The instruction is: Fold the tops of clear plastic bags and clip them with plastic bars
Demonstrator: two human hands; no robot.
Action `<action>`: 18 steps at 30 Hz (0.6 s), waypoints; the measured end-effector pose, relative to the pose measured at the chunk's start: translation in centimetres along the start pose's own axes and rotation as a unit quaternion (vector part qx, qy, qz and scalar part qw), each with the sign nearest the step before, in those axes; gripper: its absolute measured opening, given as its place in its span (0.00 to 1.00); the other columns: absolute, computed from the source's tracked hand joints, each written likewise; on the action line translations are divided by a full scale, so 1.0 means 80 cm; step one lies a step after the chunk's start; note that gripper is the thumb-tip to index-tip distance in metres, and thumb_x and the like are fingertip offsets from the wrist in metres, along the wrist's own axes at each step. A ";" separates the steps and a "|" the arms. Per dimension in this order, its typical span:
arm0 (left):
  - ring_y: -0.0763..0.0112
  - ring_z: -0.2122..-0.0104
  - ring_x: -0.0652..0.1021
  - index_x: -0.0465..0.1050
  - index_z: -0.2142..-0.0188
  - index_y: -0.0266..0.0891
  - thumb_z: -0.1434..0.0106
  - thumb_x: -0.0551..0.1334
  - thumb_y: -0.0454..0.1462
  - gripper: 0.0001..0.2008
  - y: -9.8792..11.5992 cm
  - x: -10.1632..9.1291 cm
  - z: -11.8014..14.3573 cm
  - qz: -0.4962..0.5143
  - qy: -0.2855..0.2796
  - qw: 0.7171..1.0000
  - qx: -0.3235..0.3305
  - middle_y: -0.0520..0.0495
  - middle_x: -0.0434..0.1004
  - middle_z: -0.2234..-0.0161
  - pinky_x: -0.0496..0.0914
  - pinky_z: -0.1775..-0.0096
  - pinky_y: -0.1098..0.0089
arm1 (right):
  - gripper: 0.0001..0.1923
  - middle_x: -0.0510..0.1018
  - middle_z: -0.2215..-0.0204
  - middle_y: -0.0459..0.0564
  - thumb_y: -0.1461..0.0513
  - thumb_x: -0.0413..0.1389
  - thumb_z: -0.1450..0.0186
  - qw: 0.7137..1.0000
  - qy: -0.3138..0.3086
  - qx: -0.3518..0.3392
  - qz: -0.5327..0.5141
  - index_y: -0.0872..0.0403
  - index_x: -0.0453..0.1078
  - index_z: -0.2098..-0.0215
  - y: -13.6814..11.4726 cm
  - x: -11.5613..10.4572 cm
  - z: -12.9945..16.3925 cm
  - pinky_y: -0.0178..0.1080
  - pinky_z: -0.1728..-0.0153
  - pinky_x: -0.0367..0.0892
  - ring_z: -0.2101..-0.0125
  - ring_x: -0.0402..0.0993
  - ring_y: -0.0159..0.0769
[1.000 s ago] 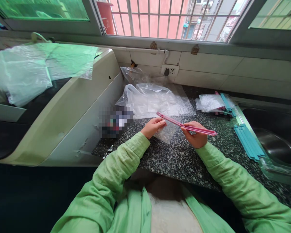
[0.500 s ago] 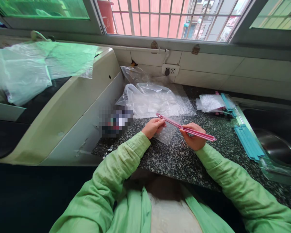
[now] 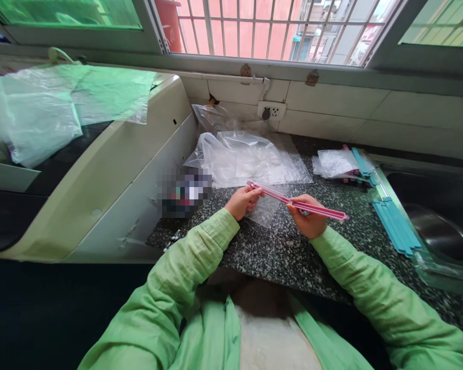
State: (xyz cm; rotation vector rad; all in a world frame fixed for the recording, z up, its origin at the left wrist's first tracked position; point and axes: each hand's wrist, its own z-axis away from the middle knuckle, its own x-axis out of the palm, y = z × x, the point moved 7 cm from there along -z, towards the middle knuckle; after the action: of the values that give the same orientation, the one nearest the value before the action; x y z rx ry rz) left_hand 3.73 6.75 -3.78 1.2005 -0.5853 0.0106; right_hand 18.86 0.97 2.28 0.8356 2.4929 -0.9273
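A long pink plastic sealing stick point(image 3: 278, 196) is held level above the speckled dark counter point(image 3: 278, 252). My left hand point(image 3: 242, 201) pinches its left end together with a small clear plastic bag point(image 3: 267, 209) that hangs under the stick. My right hand point(image 3: 308, 220) grips the stick past its middle, and the right end pokes out beyond the fingers. Both arms wear green sleeves.
A heap of clear bags point(image 3: 247, 156) lies behind the hands. Blue sticks point(image 3: 395, 226) lie by a steel sink point(image 3: 440, 231) at the right, with more bags and sticks point(image 3: 343, 164) farther back. A cream appliance point(image 3: 100, 169) with plastic sheets on it fills the left.
The hands and pink stick have barely shifted; the stick sits slightly lower at its right end and the right hand has slid a little along it.
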 end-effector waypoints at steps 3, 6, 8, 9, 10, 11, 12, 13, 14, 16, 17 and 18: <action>0.88 0.89 0.52 0.68 0.77 0.31 0.54 0.65 0.42 0.15 0.001 -0.002 0.000 -0.002 0.008 1.000 0.007 0.60 0.48 0.87 0.41 0.85 0.79 | 0.03 0.73 0.78 0.46 0.62 0.55 0.44 1.000 -0.005 0.001 -0.003 0.54 0.67 0.72 0.002 0.002 0.001 0.35 0.75 0.67 0.76 0.69 0.31; 0.88 0.89 0.53 0.68 0.77 0.30 0.54 0.65 0.42 0.14 0.001 -0.002 0.000 0.002 0.007 1.000 0.006 0.60 0.48 0.86 0.41 0.85 0.79 | 0.03 0.73 0.77 0.46 0.62 0.55 0.44 1.000 -0.007 -0.010 -0.003 0.54 0.67 0.71 0.002 0.003 0.001 0.35 0.75 0.67 0.76 0.70 0.31; 0.88 0.89 0.52 0.68 0.77 0.31 0.53 0.65 0.41 0.13 0.000 -0.002 -0.001 0.007 0.006 1.000 0.003 0.60 0.48 0.86 0.41 0.85 0.79 | 0.03 0.73 0.78 0.46 0.62 0.55 0.44 1.000 -0.010 -0.020 0.000 0.54 0.67 0.71 0.001 0.004 0.001 0.35 0.75 0.67 0.76 0.70 0.31; 0.88 0.89 0.53 0.68 0.77 0.31 0.53 0.65 0.41 0.13 0.000 -0.002 -0.001 0.009 0.007 1.000 0.001 0.60 0.48 0.87 0.41 0.85 0.79 | 0.02 0.73 0.78 0.46 0.62 0.55 0.44 1.000 -0.012 -0.024 0.003 0.54 0.67 0.72 0.000 0.004 0.001 0.35 0.74 0.67 0.76 0.70 0.31; 0.88 0.89 0.53 0.67 0.77 0.31 0.53 0.65 0.41 0.13 0.000 -0.002 -0.001 0.010 0.009 1.000 0.000 0.60 0.48 0.87 0.41 0.85 0.79 | 0.02 0.73 0.78 0.46 0.62 0.55 0.44 0.999 -0.014 -0.029 0.007 0.54 0.67 0.72 -0.001 0.005 0.001 0.35 0.74 0.67 0.76 0.70 0.31; 0.87 0.89 0.53 0.67 0.77 0.31 0.53 0.65 0.40 0.12 0.001 -0.002 0.000 0.012 0.012 1.000 0.000 0.60 0.48 0.87 0.41 0.85 0.79 | 0.02 0.73 0.78 0.46 0.62 0.55 0.44 0.999 -0.017 -0.032 0.011 0.53 0.67 0.71 -0.001 0.006 0.000 0.35 0.74 0.67 0.76 0.70 0.31; 0.87 0.89 0.53 0.67 0.78 0.31 0.53 0.65 0.40 0.12 0.001 -0.002 0.000 0.013 0.015 1.000 0.001 0.60 0.48 0.87 0.41 0.85 0.79 | 0.02 0.73 0.78 0.46 0.62 0.55 0.43 0.999 -0.019 -0.036 0.016 0.53 0.67 0.71 -0.002 0.006 0.000 0.35 0.74 0.67 0.76 0.70 0.31; 0.87 0.89 0.53 0.67 0.78 0.31 0.54 0.65 0.40 0.12 0.002 -0.002 0.001 0.015 0.017 1.000 0.002 0.60 0.49 0.87 0.42 0.85 0.79 | 0.02 0.73 0.78 0.46 0.62 0.55 0.43 0.999 -0.020 -0.040 0.020 0.53 0.66 0.71 -0.003 0.006 0.000 0.35 0.74 0.67 0.76 0.70 0.31; 0.87 0.89 0.53 0.67 0.78 0.31 0.54 0.65 0.39 0.12 0.003 -0.002 0.001 0.016 0.020 1.000 0.003 0.60 0.49 0.87 0.42 0.85 0.79 | 0.02 0.73 0.78 0.46 0.62 0.55 0.43 0.998 -0.020 -0.046 0.024 0.53 0.66 0.71 -0.004 0.006 -0.001 0.35 0.74 0.67 0.76 0.70 0.31; 0.87 0.89 0.53 0.67 0.79 0.31 0.54 0.65 0.39 0.11 0.004 -0.003 0.002 0.016 0.024 1.000 0.003 0.60 0.49 0.87 0.42 0.85 0.79 | 0.02 0.73 0.78 0.46 0.62 0.55 0.43 0.998 -0.020 -0.057 0.033 0.53 0.66 0.71 -0.007 0.005 -0.002 0.35 0.73 0.67 0.76 0.70 0.32; 0.87 0.89 0.53 0.67 0.79 0.31 0.54 0.65 0.39 0.11 0.004 -0.003 0.002 0.016 0.025 1.000 0.004 0.60 0.49 0.87 0.42 0.85 0.79 | 0.03 0.74 0.78 0.46 0.62 0.55 0.43 0.997 -0.022 -0.061 0.040 0.53 0.66 0.71 -0.009 0.004 -0.003 0.36 0.73 0.68 0.76 0.70 0.32; 0.87 0.89 0.53 0.68 0.78 0.31 0.54 0.65 0.39 0.11 0.004 -0.003 0.002 0.015 0.025 1.000 0.006 0.60 0.49 0.87 0.42 0.85 0.79 | 0.03 0.74 0.77 0.46 0.61 0.55 0.43 0.997 -0.024 -0.062 0.050 0.53 0.67 0.71 -0.009 0.003 -0.003 0.36 0.72 0.68 0.75 0.70 0.32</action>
State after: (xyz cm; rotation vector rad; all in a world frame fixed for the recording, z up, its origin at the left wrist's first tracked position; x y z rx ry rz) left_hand 3.34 6.82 -3.58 1.1994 -0.5599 0.0686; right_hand 18.16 0.80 2.69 0.8774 2.4150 -0.7432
